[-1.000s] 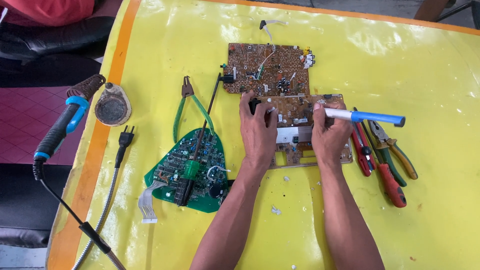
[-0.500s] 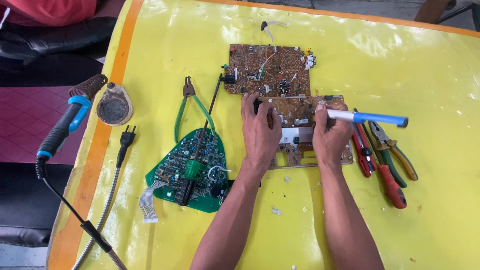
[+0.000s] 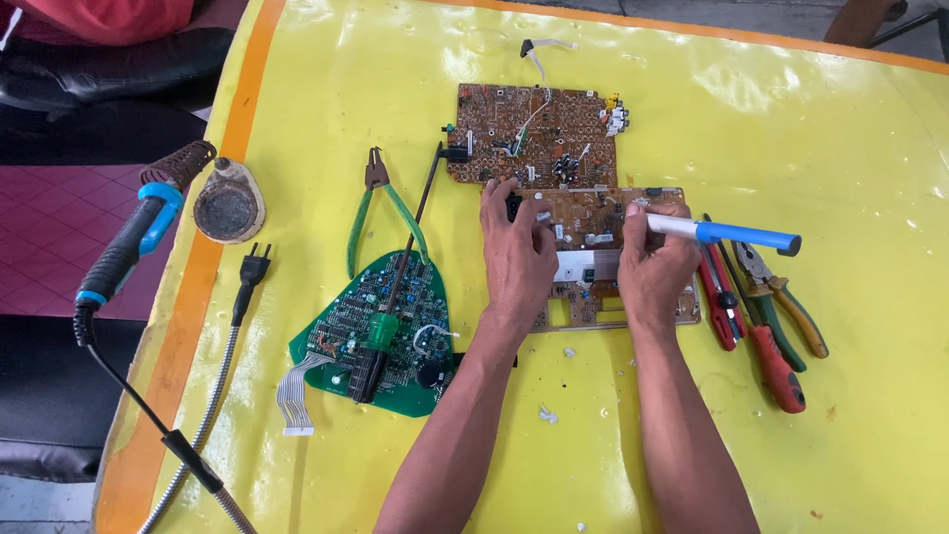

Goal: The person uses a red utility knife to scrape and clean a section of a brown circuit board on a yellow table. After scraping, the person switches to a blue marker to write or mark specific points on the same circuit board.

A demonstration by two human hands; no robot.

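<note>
Two hands on a flat brown circuit board (image 3: 593, 222): left hand (image 3: 516, 259) presses fingers down, right hand (image 3: 652, 272) grips a blue-and-white pen-shaped tool (image 3: 727, 233).

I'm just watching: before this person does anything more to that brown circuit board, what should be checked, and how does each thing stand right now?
1. Brown circuit board lies flat on the yellow table: ok.
2. Left hand steadies the board: ok, fingers rest on it.
3. Right hand grips the blue and white tool: ok.
4. Tool's tip on the right spot: cannot tell, the hand hides it.
5. Soldering iron parked in its coil stand at the table's left edge: ok.
6. Pliers beside the right hand, off the board: ok.
</note>
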